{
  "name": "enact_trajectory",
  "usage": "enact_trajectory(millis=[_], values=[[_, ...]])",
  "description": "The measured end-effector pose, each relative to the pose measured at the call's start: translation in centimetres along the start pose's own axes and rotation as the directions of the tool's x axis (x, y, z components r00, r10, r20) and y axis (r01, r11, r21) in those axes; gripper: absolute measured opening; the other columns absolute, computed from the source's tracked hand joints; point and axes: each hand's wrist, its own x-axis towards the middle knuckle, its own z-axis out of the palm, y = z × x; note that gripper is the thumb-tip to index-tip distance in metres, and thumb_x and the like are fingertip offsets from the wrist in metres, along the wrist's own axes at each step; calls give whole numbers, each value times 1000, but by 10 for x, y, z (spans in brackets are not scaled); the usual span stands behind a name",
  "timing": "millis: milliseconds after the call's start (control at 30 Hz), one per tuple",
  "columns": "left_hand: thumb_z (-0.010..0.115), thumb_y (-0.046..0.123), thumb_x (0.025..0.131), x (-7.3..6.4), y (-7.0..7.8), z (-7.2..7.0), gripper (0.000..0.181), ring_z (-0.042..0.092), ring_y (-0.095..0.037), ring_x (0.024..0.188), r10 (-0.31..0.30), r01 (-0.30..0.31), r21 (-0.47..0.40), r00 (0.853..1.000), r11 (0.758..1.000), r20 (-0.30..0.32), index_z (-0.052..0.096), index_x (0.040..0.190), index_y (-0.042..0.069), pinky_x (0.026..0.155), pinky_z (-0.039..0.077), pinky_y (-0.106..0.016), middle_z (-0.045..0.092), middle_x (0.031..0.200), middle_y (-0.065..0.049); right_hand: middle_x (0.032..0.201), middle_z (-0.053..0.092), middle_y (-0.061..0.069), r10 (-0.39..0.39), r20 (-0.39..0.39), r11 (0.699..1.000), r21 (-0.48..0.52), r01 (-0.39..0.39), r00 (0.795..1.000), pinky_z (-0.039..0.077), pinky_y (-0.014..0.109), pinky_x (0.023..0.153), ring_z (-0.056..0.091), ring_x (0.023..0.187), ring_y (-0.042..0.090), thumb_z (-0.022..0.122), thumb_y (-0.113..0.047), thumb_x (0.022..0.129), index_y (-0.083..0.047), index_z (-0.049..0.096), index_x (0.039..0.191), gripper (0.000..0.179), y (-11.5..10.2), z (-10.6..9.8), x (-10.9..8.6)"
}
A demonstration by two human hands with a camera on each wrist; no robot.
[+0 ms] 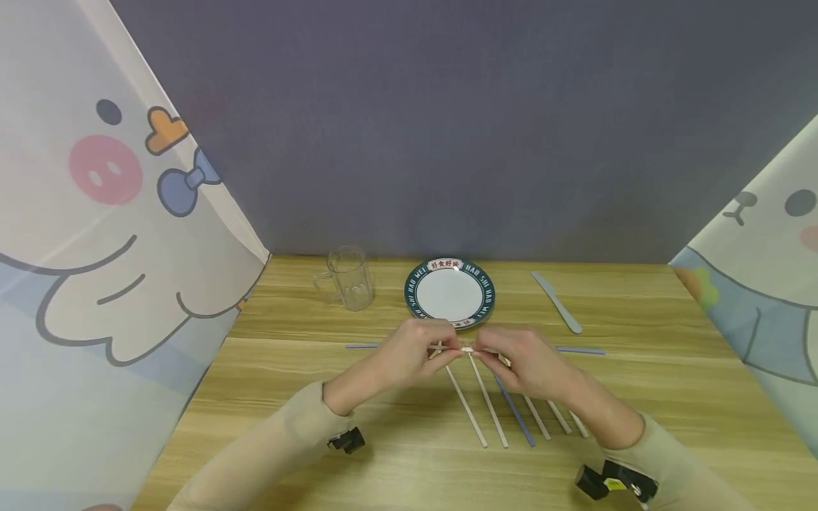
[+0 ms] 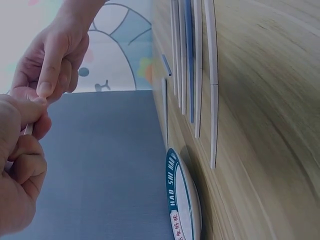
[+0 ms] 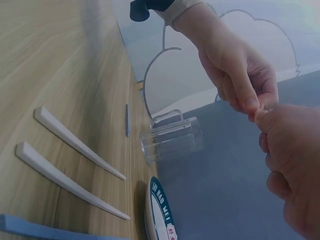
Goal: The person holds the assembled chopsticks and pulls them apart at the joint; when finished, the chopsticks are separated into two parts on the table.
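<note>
My left hand point(image 1: 412, 351) and right hand point(image 1: 527, 358) meet fingertip to fingertip above the table. Between them they pinch a thin white stick point(image 1: 467, 349); most of it is hidden by the fingers. In the left wrist view, a short length of the white stick point(image 2: 29, 129) shows under the left fingertips. Below the hands, several white sticks point(image 1: 488, 401) and one blue stick point(image 1: 514, 411) lie side by side on the wood. Another blue stick point(image 1: 362, 346) lies crosswise on the left, and one more blue stick point(image 1: 580, 350) on the right, each partly hidden in the head view.
A plate point(image 1: 449, 294) with a dark green lettered rim sits just behind the hands. Left of it stands a clear glass mug point(image 1: 353, 280). A pale knife point(image 1: 557, 303) lies to the right. A grey wall point(image 1: 473, 128) closes the back, with printed cloths point(image 1: 211, 277) at the sides.
</note>
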Motion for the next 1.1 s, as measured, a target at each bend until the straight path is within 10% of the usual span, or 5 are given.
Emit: enact_trajectory(millis=[1100], values=[[80, 8, 94, -3, 1, 7, 11, 62, -6, 72, 48, -46, 42, 998, 998, -46, 72, 87, 10, 66, 48, -7, 74, 83, 0, 73, 55, -11, -9, -31, 1000, -19, 9, 999, 39, 8, 56, 44, 64, -3, 69, -12, 102, -17, 59, 88, 18, -3, 1, -3]])
